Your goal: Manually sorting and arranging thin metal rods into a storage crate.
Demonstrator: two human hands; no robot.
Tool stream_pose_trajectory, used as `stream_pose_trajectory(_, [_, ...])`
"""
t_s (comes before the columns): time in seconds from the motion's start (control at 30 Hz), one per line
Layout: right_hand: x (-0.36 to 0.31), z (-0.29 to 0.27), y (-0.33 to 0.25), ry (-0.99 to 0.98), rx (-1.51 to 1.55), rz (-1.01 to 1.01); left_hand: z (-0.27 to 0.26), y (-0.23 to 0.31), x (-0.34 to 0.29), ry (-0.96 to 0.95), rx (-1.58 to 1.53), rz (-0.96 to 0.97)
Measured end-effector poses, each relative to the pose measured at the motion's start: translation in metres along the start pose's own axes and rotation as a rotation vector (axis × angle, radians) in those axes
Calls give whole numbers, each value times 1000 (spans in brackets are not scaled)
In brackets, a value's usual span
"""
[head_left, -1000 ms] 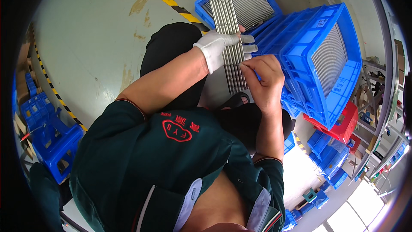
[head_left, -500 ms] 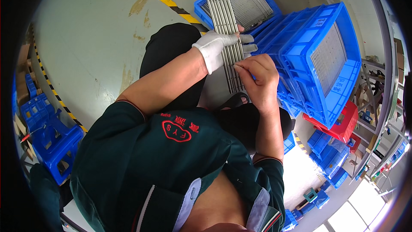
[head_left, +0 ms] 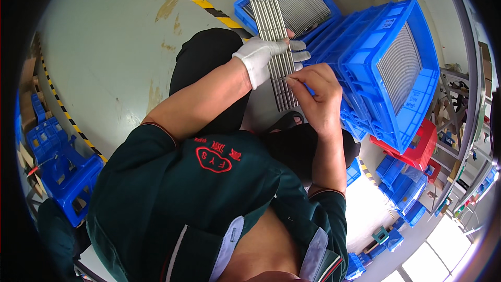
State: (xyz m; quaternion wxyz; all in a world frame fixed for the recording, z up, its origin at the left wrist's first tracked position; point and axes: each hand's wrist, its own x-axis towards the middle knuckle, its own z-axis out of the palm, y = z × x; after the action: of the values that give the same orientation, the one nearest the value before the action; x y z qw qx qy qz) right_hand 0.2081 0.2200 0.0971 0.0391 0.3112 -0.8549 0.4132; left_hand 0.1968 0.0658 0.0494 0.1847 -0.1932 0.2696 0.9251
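Observation:
My left hand, in a white glove with bare fingertips, is closed around a flat row of thin silver metal rods. The rods lie side by side and slant from the far end down toward my right hand. Some gloved fingers show past their right edge. My bare right hand is closed in a pinch at the right edge of the row, near its lower part. Thumb and forefinger meet there, and whatever they pinch is too small to make out.
Beyond the rods lies a blue crate filled with similar rods. To the right stand stacked blue crates, the end one also holding rods. A red stool is near them, a blue stool at left, and striped floor tape ahead.
My right hand has shifted very slightly to the right along the edge of the rods. My left hand keeps the same hold, and the whole view has moved a little.

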Motion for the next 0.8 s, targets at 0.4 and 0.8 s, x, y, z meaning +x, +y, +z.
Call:
stream_pose_trajectory(0.4, [-1, 5, 0, -79, -136, -134, -2, -1, 1, 27, -18, -6])
stream_pose_trajectory(0.8, [-4, 15, 22, -45, 34, -54, -2, -2, 3, 82, -48, -19])
